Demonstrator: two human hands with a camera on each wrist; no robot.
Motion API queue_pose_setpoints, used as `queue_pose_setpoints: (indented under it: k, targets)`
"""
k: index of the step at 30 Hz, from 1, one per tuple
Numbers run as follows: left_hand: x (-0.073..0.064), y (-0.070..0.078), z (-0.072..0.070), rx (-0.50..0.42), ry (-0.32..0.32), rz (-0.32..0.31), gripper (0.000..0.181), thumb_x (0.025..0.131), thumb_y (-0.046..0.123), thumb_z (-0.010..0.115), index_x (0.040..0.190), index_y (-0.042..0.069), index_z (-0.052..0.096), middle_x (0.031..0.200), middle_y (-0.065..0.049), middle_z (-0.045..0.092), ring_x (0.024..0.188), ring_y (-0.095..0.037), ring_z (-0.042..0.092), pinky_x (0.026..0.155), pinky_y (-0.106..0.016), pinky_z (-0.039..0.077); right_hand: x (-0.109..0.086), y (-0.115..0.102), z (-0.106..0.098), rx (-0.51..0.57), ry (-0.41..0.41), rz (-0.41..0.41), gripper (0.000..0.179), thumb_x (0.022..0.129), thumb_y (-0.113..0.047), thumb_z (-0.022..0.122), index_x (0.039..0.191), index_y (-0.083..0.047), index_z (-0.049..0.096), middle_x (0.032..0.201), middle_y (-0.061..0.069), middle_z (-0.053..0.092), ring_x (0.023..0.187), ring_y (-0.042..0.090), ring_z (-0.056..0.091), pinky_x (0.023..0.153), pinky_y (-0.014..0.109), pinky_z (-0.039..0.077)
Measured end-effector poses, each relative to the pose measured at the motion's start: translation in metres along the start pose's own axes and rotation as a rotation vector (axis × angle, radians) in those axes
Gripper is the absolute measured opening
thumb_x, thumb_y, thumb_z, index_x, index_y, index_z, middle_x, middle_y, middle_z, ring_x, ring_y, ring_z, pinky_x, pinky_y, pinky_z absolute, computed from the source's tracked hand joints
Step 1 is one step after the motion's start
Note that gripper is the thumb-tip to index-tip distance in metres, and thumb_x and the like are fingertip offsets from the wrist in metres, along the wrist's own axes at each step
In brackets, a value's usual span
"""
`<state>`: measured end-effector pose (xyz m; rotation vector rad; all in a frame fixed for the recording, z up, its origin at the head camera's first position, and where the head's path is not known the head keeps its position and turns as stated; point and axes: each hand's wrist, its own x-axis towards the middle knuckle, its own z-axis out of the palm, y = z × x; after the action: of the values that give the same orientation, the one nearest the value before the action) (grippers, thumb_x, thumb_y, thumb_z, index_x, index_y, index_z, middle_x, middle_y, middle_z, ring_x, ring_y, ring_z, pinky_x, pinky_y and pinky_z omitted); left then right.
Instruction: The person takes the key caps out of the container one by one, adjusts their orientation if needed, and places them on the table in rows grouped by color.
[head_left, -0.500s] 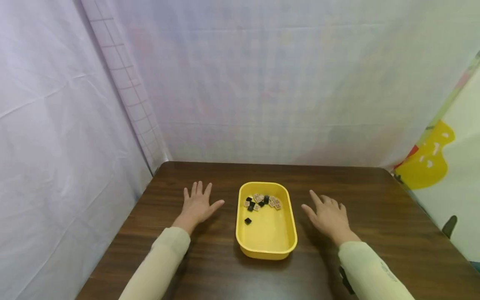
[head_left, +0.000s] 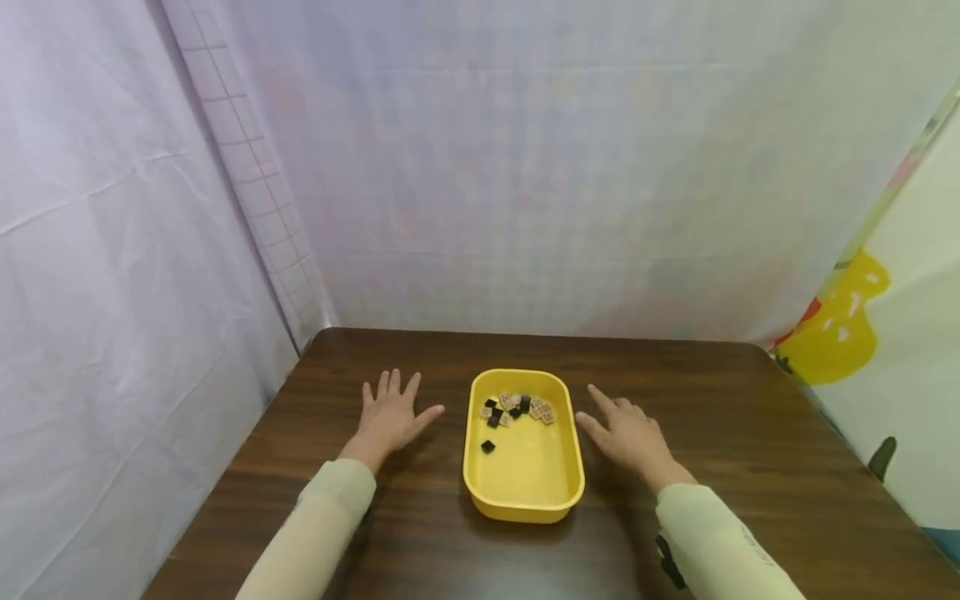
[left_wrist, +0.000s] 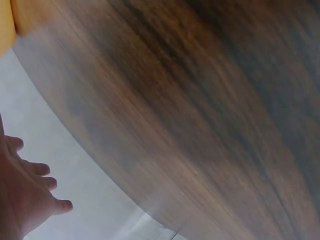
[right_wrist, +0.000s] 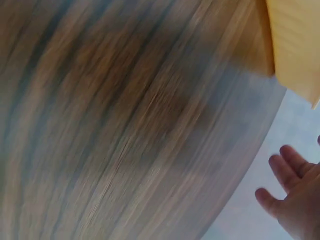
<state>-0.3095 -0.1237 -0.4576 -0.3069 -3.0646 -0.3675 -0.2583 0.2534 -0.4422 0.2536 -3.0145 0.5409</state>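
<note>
A yellow rectangular tray [head_left: 525, 479] stands on the dark wood table, with several small square tiles in it. Some tiles are black [head_left: 488, 447]; others are beige with dark markings [head_left: 537, 407]. Most cluster toward the tray's far end, and one black tile lies apart on the left. My left hand [head_left: 387, 423] is left of the tray, fingers spread and holding nothing. To the tray's right is my right hand [head_left: 628, 437], its thumb and forefinger near the rim, also holding nothing. Both wrist views catch only part of the hand and a bit of yellow tray wall [right_wrist: 300, 45].
The brown wood-grain table [head_left: 675, 375] has rounded far corners. White curtains [head_left: 487, 167] hang behind it and along its left side. On the right hangs a pale cloth with a yellow printed shape [head_left: 832, 337].
My right hand has moved left, closer to the tray's rim. The left hand and the tiles keep their places, while the whole head view has shifted slightly.
</note>
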Motion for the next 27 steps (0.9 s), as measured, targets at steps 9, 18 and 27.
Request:
queue_pose_setpoints:
  k: [9, 18, 27]
  targets:
    - [0.003, 0.007, -0.004, 0.004, 0.023, 0.020, 0.087, 0.094, 0.069, 0.045, 0.157, 0.012, 0.028, 0.159, -0.026, 0.020, 0.148, -0.042, 0.011, 0.114, -0.064, 0.006, 0.008, -0.013, 0.003, 0.145, -0.055, -0.048, 0.062, 0.102, -0.044, 0.051, 0.152, -0.008, 0.040, 0.141, 0.036, 0.043, 0.126, 0.055, 0.044, 0.098, 0.069, 0.036]
    - [0.001, 0.022, -0.008, -0.045, 0.022, 0.057, 0.086, 0.093, 0.069, 0.047, 0.158, 0.014, 0.028, 0.160, -0.022, 0.021, 0.149, -0.038, 0.014, 0.116, -0.061, 0.008, 0.014, -0.012, 0.009, 0.155, -0.026, -0.068, 0.052, 0.101, -0.031, 0.055, 0.144, -0.003, 0.049, 0.129, 0.027, 0.056, 0.111, 0.045, 0.058, 0.093, 0.062, 0.045]
    - [0.002, 0.037, -0.008, -0.170, 0.008, 0.083, 0.083, 0.094, 0.066, 0.051, 0.157, 0.018, 0.029, 0.162, -0.017, 0.020, 0.149, -0.035, 0.014, 0.117, -0.058, 0.009, 0.016, -0.013, 0.012, 0.313, -0.054, -0.034, 0.051, 0.100, -0.018, 0.055, 0.146, 0.001, 0.045, 0.129, 0.026, 0.059, 0.111, 0.039, 0.061, 0.094, 0.056, 0.047]
